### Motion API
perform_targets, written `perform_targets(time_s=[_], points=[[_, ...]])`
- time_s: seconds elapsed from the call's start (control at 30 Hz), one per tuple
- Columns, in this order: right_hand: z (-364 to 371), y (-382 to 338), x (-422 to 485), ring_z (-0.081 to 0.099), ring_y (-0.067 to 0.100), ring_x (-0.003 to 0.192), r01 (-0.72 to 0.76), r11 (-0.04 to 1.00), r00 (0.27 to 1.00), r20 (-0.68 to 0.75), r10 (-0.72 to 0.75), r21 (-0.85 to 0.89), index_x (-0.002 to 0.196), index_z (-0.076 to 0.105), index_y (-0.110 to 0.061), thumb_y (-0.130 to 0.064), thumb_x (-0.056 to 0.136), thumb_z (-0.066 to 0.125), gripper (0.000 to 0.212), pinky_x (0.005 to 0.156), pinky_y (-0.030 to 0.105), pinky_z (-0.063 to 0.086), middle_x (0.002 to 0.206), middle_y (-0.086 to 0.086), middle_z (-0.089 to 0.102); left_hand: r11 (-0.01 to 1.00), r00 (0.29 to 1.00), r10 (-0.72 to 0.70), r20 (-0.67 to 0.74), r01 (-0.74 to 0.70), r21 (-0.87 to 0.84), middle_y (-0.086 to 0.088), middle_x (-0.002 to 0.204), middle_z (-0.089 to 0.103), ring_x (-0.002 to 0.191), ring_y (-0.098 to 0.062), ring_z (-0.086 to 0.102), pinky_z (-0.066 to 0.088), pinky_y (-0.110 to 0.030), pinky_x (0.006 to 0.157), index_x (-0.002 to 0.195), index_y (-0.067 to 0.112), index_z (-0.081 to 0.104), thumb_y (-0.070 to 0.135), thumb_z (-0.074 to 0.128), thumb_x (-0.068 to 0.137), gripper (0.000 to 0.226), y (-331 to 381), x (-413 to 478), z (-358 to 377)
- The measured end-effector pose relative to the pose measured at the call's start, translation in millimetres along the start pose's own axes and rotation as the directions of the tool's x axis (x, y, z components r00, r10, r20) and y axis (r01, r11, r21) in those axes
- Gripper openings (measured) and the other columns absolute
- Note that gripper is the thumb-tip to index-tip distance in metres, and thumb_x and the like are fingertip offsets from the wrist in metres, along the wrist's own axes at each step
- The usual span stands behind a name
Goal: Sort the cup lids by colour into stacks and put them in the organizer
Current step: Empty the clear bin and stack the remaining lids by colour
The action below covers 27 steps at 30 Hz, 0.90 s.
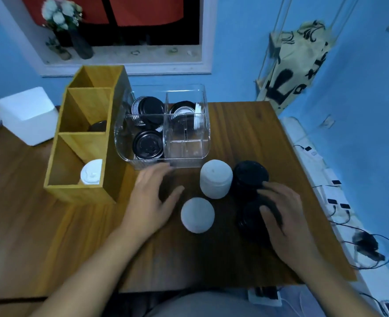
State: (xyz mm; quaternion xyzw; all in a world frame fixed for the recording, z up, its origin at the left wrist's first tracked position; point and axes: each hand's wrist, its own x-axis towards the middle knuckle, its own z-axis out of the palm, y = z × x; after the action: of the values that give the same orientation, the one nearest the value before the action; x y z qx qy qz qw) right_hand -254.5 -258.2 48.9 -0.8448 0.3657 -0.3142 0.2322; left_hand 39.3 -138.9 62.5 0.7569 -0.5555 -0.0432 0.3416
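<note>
The counter [246,124] carries a wooden organizer [83,193] at the left, beside a clear bin [189,154] of unsorted lids [147,144]. In front stand two white stacks [216,179] and two black stacks [250,177], kept apart by colour. The right hand [282,216] curls round the nearer black stack, probably to lift it. The left hand [152,200] hovers open and empty.

Dim, blue-tinged indoor light lies evenly over the wooden surface [246,124], with only soft shadows beneath the hands. Motion blur smears the left hand [152,197] at its fingertips [166,167]. The near black lid stack [250,221], gripped by the right hand [282,216], sinks into darkness. Faint glints edge the clear bin [203,92]. The wide lens bows the window frame [124,70] at the edges.
</note>
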Motion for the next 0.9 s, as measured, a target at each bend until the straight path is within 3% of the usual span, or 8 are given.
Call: perform_targets(time_s=[0.1,0.2,0.37,0.47,0.57,0.67,0.77,0.9], points=[[13.0,-14.6,13.5,0.038,0.012,0.14,0.122,0.992,0.991,0.053,-0.121,-0.029,0.127,0.064,-0.017,-0.037,0.1,0.046,0.038,0.117,0.017,0.022,0.142,-0.005,0.05,0.982,0.996,-0.038,-0.079,0.051,0.183,-0.002,0.13,0.06,0.122,-0.017,0.052,0.045,-0.032,0.104,0.13,0.016,0.06,0.029,0.064,0.096,0.036,-3.8,46.1,-26.3],[29.7,-30.8,18.9,0.037,0.013,0.141,0.229,0.973,0.969,0.096,-0.229,0.017,0.125,0.063,-0.019,-0.037,0.103,0.046,0.034,0.118,0.022,0.025,0.143,-0.004,0.051,0.91,0.986,-0.167,0.028,0.143,0.39,-0.011,0.128,0.06,0.116,-0.029,0.058,0.049,-0.041,0.099,0.13,0.011,0.058,0.025,0.064,0.096,0.037,-6.8,100.6,-33.6],[39.3,-44.4,14.6,0.043,0.014,0.138,0.271,0.958,0.951,0.13,-0.282,0.093,0.122,0.066,-0.02,-0.041,0.104,0.044,0.035,0.111,0.04,0.043,0.141,-0.008,0.053,0.791,0.852,-0.425,0.305,0.186,0.582,-0.014,0.123,0.06,0.11,-0.034,0.061,0.053,-0.042,0.092,0.133,0.007,0.049,0.043,0.076,0.084,0.066,-20.3,155.1,-26.3],[39.8,-40.7,8.6,0.046,0.012,0.135,0.253,0.962,0.954,0.139,-0.265,0.097,0.12,0.068,-0.019,-0.044,0.104,0.043,0.039,0.108,0.04,0.045,0.138,-0.008,0.055,0.741,0.803,-0.483,0.351,0.161,0.652,-0.013,0.12,0.062,0.111,-0.034,0.061,0.052,-0.041,0.087,0.141,0.005,0.04,0.042,0.078,0.083,0.079,-29.9,162.4,-17.8],[39.4,-36.3,3.2,0.047,0.012,0.134,0.227,0.968,0.962,0.134,-0.24,0.103,0.12,0.068,-0.019,-0.041,0.103,0.046,0.035,0.11,0.035,0.043,0.139,-0.009,0.055,0.738,0.804,-0.494,0.329,0.188,0.648,-0.016,0.12,0.059,0.113,-0.036,0.059,0.05,-0.04,0.083,0.142,0.006,0.036,0.036,0.079,0.082,0.08,-38.3,165.0,-11.0],[38.3,-33.7,-1.4,0.048,0.012,0.133,0.195,0.975,0.972,0.11,-0.207,0.111,0.121,0.066,-0.021,-0.038,0.101,0.048,0.031,0.111,0.03,0.039,0.138,-0.011,0.055,0.752,0.816,-0.483,0.318,0.201,0.627,-0.019,0.128,0.052,0.118,-0.039,0.056,0.051,-0.044,0.09,0.143,0.007,0.033,0.048,0.083,0.077,0.092,-36.1,163.9,-16.6],[39.0,-34.5,-5.7,0.05,0.013,0.131,0.159,0.98,0.98,0.103,-0.172,0.119,0.12,0.066,-0.021,-0.035,0.099,0.051,0.03,0.11,0.029,0.04,0.136,-0.01,0.056,0.757,0.88,-0.406,0.246,0.173,0.63,-0.02,0.131,0.051,0.115,-0.042,0.058,0.051,-0.048,0.093,0.139,0.008,0.035,0.061,0.08,0.075,0.095,-23.7,155.2,-33.6],[46.6,-43.1,-7.1,0.049,0.011,0.13,0.177,0.971,0.974,0.112,-0.196,0.16,0.12,0.065,-0.02,-0.032,0.098,0.052,0.028,0.109,0.027,0.04,0.136,-0.01,0.055,0.812,0.939,-0.316,0.134,0.195,0.55,-0.019,0.129,0.053,0.113,-0.041,0.058,0.049,-0.045,0.09,0.132,0.006,0.041,0.054,0.079,0.077,0.082,-8.0,130.6,-64.1]])
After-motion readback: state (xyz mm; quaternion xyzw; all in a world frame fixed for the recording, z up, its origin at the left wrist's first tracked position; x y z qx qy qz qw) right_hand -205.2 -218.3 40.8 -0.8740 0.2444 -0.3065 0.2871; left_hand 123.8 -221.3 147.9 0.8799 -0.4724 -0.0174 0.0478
